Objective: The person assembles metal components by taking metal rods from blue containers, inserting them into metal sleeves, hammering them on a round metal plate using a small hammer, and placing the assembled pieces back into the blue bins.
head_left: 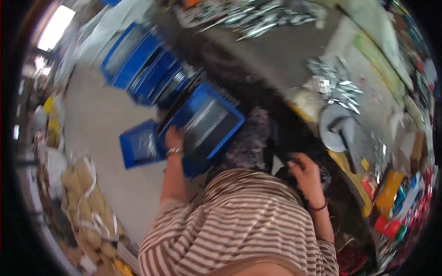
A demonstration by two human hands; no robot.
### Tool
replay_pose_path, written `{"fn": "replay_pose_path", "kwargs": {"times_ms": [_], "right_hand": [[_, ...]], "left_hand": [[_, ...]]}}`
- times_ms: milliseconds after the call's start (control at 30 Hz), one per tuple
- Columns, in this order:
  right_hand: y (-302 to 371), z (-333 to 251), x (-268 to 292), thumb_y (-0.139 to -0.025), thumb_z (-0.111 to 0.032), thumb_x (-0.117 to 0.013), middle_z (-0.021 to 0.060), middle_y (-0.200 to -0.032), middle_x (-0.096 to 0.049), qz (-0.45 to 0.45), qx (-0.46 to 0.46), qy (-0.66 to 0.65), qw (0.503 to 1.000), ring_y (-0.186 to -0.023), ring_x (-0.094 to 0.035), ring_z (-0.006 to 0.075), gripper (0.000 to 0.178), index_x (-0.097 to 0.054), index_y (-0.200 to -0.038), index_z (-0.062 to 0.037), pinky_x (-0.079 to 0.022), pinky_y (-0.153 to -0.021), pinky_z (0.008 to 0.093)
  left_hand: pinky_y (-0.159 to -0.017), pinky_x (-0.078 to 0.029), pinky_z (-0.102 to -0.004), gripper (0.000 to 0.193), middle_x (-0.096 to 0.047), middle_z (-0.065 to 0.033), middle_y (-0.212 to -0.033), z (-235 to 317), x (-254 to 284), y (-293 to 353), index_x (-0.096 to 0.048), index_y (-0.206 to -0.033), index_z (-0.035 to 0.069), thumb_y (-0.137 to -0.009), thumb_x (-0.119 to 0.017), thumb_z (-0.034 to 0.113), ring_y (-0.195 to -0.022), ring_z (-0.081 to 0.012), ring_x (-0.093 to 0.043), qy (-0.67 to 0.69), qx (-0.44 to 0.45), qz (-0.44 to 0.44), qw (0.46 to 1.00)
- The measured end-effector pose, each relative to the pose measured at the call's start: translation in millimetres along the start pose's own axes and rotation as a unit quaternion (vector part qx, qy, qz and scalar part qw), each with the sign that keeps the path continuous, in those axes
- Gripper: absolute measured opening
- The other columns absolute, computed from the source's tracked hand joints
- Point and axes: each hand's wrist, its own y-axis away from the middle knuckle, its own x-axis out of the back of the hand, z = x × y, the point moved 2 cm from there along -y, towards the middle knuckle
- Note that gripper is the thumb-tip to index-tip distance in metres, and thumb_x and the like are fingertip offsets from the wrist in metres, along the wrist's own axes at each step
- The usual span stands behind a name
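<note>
My left hand (173,138) grips the near left rim of a large blue plastic bin (238,120), its fingers partly hidden behind the edge. The bin tilts in front of my legs and has dark and silvery contents. Beside that hand lies a smaller blue bin (129,154) with pale, shiny contents. My right hand (306,175) hovers at the right of my lap with fingers curled together; whether anything small is between them I cannot make out. A round grey disc (331,131) with a dark-handled tool (345,145) on it lies beyond this hand.
More blue bins (122,80) stand together at the upper left. Shiny metal pieces (334,85) lie past the disc, and a bigger heap of them (262,18) lies at the top. Filled tan sacks (85,202) line the left side; colourful packets (391,195) crowd the right.
</note>
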Motion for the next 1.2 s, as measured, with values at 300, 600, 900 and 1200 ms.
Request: {"fn": "replay_pose_path", "kwargs": {"times_ms": [300, 600, 900, 1200], "right_hand": [[11.8, -23.0, 9.9, -0.093, -0.007, -0.071, 0.0192, -0.101, -0.071, 0.033, 0.053, -0.02, 0.998, -0.082, -0.069, 0.0271, 0.027, -0.07, -0.119, -0.001, -0.055, -0.075, 0.0356], [39.2, -18.8, 32.2, -0.092, -0.011, -0.073, 0.0195, -0.105, -0.071, 0.081, 0.07, 0.009, 0.994, -0.085, -0.068, 0.034, 0.028, -0.068, -0.118, -0.0012, -0.055, -0.076, 0.0384], [59.7, -33.3, 69.9, -0.091, -0.014, -0.073, 0.0185, -0.1, -0.071, 0.074, 0.123, 0.045, 0.989, -0.089, -0.07, 0.0348, 0.028, -0.069, -0.117, -0.0028, -0.055, -0.078, 0.0413], [54.3, -13.8, 211.7, -0.083, -0.009, -0.072, 0.0122, -0.093, -0.064, 0.488, 0.014, 0.413, 0.769, -0.09, -0.069, 0.0331, 0.007, -0.068, -0.088, -0.0061, -0.057, -0.076, 0.0454]], "left_hand": [[-0.074, -0.053, -0.0279, 0.022, -0.072, -0.0037, -0.096, 328.6, 141.3, 33.3, -0.073, -0.108, 0.006, -0.092, -0.079, 0.018, -0.083, -0.0116, -0.067, 0.433, -0.362, -0.016, 0.825], [-0.094, -0.051, -0.04, 0.056, -0.07, -0.0106, -0.114, 480.2, 124.0, 103.8, -0.065, -0.124, 0.008, -0.074, -0.087, 0.018, -0.107, -0.0279, -0.063, 0.256, -0.57, -0.106, 0.774], [-0.091, -0.052, -0.0424, 0.053, -0.066, -0.0138, -0.109, 479.7, 124.9, 89.2, -0.064, -0.116, 0.003, -0.071, -0.088, 0.019, -0.105, -0.0311, -0.063, 0.237, -0.537, -0.194, 0.786], [-0.088, -0.049, -0.0365, 0.057, -0.061, -0.0086, -0.11, 445.6, 144.1, 140.5, -0.061, -0.12, 0.006, -0.071, -0.088, 0.015, -0.101, -0.0231, -0.058, 0.291, -0.479, -0.243, 0.791]]}}
